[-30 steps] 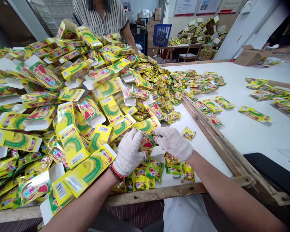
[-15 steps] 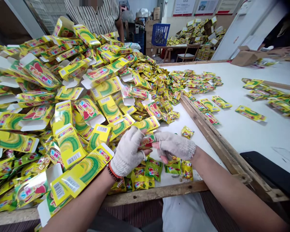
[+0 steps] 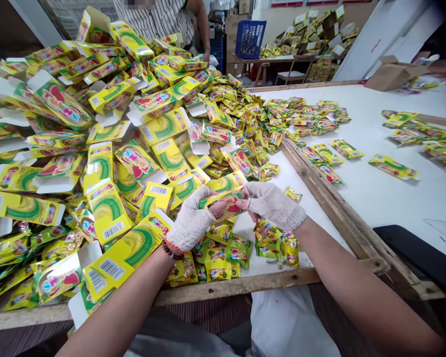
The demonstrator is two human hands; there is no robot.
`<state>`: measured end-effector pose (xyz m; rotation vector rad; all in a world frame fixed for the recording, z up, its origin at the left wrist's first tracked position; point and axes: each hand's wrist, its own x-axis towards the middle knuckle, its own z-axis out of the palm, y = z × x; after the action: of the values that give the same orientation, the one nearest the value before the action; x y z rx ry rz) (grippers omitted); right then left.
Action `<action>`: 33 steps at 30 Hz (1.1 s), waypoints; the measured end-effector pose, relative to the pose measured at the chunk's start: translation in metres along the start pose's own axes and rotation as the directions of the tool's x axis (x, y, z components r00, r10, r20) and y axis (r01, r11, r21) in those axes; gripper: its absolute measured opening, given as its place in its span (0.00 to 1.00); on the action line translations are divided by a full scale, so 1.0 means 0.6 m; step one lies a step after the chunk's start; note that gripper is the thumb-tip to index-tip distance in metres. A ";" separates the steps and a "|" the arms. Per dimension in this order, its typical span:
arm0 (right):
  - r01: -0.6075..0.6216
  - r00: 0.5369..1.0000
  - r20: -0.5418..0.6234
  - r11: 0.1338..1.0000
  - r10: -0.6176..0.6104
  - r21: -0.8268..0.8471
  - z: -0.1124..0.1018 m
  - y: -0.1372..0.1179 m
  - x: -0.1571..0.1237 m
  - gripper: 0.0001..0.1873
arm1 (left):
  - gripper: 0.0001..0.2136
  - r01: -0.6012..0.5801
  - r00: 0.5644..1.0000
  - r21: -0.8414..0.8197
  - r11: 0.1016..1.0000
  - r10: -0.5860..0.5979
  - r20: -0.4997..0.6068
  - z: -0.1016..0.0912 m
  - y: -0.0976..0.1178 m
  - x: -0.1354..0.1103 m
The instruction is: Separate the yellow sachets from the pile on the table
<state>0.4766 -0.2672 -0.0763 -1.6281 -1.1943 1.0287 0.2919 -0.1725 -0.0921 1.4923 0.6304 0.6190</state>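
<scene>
Both my hands wear white knit gloves with the fingertips bare. My left hand [image 3: 192,223] and my right hand [image 3: 273,204] are closed on the two ends of one small yellow-green carton [image 3: 223,199], held level just above the white table [image 3: 386,198]. Below my hands lies a loose cluster of small yellow-green sachets [image 3: 228,253] near the table's wooden front edge [image 3: 241,286]. A single sachet [image 3: 293,194] lies just right of my right hand.
A tall heap of open yellow-green cartons [image 3: 96,129] fills the left half. More sachets [image 3: 252,129] spread behind it. A wooden rail [image 3: 319,193] crosses the table diagonally. Flat cartons [image 3: 393,166] lie to the right. A person in a striped shirt [image 3: 163,20] stands opposite.
My hands have lifted slightly and turned the carton level between them. The camera has tipped a little lower. The person opposite has shifted.
</scene>
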 end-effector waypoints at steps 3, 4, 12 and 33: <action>0.178 0.936 -0.346 0.937 -0.066 0.302 -0.037 0.001 0.011 0.13 | 0.21 -0.102 0.995 -0.025 0.994 0.102 0.002 -0.004 0.009 -0.001; 0.305 0.869 -0.488 0.864 -0.081 0.400 -0.053 0.001 0.013 0.12 | 0.19 -0.135 0.991 0.036 0.990 0.135 0.009 -0.007 0.012 -0.002; 0.039 0.997 -0.072 0.999 -0.038 0.020 -0.090 0.023 -0.009 0.12 | 0.19 -0.503 0.821 0.718 0.481 0.005 0.571 0.014 0.004 -0.026; 0.009 0.988 -0.151 0.983 -0.037 -0.182 -0.007 0.001 -0.012 0.14 | 0.18 0.188 0.977 -0.333 0.924 -0.209 -0.029 0.023 -0.021 0.001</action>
<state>0.4791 -0.2753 -0.0747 -1.7956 -1.2281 0.7829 0.3020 -0.1816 -0.1051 1.0846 0.6816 0.5839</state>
